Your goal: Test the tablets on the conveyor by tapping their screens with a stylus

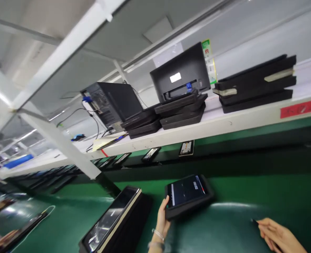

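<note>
My left hand (pixel 162 219) grips the near-left corner of a black tray holding a tablet (pixel 187 195) with a lit screen, on the green table (pixel 237 218). My right hand (pixel 278 234) is at the lower right, fingers curled around a thin dark stick-like object (pixel 255 222) whose tip points toward the tray. A bracelet sits on my left wrist. To the left of my left hand, a second tablet in a black tray (pixel 113 221) leans tilted, its screen dark and reflective.
A white shelf (pixel 224 123) above the table carries stacks of black trays (pixel 255 84), a monitor seen from behind (pixel 180 72) and a computer case (pixel 110 102) with cables. Several devices lie along the belt under the shelf. A white frame post (pixel 63 144) slants down at left.
</note>
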The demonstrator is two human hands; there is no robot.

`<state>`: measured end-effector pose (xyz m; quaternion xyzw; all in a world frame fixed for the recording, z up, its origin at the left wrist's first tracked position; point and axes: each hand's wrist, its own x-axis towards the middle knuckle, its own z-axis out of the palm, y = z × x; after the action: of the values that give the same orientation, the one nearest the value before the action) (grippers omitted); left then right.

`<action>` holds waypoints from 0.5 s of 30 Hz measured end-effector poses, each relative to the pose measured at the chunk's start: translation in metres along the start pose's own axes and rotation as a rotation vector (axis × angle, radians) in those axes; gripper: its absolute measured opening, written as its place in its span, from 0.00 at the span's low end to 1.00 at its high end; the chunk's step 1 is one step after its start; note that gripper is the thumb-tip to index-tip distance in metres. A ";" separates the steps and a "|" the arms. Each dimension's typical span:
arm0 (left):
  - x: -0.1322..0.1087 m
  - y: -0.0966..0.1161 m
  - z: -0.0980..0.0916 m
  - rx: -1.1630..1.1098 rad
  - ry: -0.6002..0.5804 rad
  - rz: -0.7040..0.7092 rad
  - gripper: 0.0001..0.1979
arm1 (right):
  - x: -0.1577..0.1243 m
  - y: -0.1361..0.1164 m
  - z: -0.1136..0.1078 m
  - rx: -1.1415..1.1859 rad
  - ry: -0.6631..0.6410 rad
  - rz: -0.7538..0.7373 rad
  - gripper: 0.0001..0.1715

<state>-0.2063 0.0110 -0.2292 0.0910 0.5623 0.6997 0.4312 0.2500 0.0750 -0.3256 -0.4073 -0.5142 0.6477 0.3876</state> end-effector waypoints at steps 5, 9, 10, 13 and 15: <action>-0.060 -0.060 -0.020 0.130 -0.106 -0.165 0.14 | -0.014 -0.013 0.009 -0.120 0.065 -0.084 0.27; -0.076 -0.078 -0.027 0.211 -0.156 -0.091 0.18 | -0.030 -0.027 0.014 -0.289 0.100 -0.271 0.26; -0.077 -0.079 -0.028 0.236 -0.166 0.003 0.19 | -0.033 -0.030 0.015 -0.308 0.108 -0.290 0.26; -0.078 -0.082 -0.031 0.347 -0.153 0.341 0.22 | -0.037 -0.035 0.020 -0.344 0.103 -0.346 0.29; -0.080 -0.084 -0.033 0.419 -0.126 0.424 0.23 | -0.036 -0.037 0.025 -0.364 0.103 -0.387 0.32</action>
<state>-0.1351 -0.0691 -0.2848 0.3367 0.6350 0.6358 0.2812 0.2433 0.0396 -0.2811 -0.3968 -0.6701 0.4368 0.4502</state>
